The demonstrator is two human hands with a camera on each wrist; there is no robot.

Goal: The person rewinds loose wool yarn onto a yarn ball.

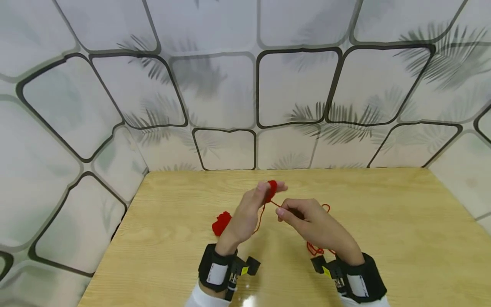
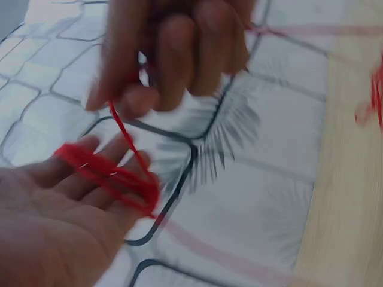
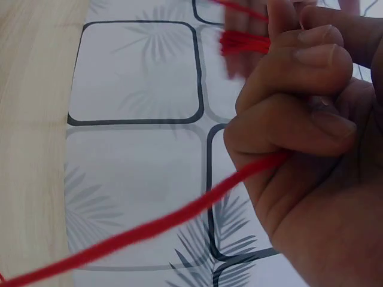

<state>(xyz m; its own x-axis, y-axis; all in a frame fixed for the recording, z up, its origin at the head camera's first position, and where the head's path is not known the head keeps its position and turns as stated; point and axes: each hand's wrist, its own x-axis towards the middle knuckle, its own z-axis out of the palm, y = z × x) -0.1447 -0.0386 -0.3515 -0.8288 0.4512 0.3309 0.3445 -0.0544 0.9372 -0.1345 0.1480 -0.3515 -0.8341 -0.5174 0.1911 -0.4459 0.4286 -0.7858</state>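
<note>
Left hand (image 1: 247, 213) extends, fingers (image 1: 281, 186) apparently slightly apart; red yarn (image 1: 272, 188) wraps them crosswise, strand (image 2: 124, 127) leading to the pinching right hand (image 1: 312, 218).

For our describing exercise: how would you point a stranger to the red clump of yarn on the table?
On the pale wooden table, look just left of the person's left hand. The red clump there is bunched thickly, unlike the thin, loose loops by the right hand.
</note>
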